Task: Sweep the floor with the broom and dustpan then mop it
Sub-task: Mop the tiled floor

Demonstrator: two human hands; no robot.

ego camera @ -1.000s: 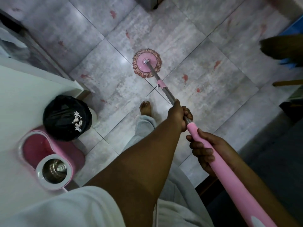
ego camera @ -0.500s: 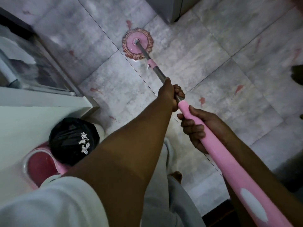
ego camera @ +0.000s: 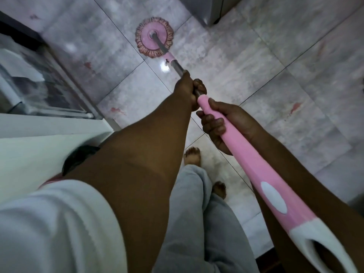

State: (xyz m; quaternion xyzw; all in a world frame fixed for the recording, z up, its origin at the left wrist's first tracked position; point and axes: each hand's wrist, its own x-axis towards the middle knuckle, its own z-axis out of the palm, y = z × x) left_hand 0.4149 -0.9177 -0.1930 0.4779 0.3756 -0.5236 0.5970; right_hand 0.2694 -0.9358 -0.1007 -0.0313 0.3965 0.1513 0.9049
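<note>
A white ledge [ego camera: 39, 150] runs along the left edge, beside a floor [ego camera: 266, 62] of large pale grey tiles flecked with red. There is one mop [ego camera: 246, 160]. Its round pink mop head [ego camera: 153, 37] lies flat on the tiles, near a grey cabinet [ego camera: 206, 8]. Two hands hold it: the left hand [ego camera: 187, 89] is curled round the metal shaft, and the right hand [ego camera: 226, 123], just behind it, is wrapped round the pink grip. Two bare feet [ego camera: 192, 156] stand below.

- A white tabletop [ego camera: 29, 154] fills the left side; its near edge is blurred.
- Behind it, at the upper left, there is a dark-framed glass panel [ego camera: 39, 85] with pale shapes behind the glass.
- A black bag [ego camera: 78, 156] shows just beside the tabletop, mostly hidden.
- A grey cabinet [ego camera: 206, 10] corner stands at the top.
- Light grey trousers [ego camera: 197, 223] and two bare feet [ego camera: 192, 156] are in the lower middle.
</note>
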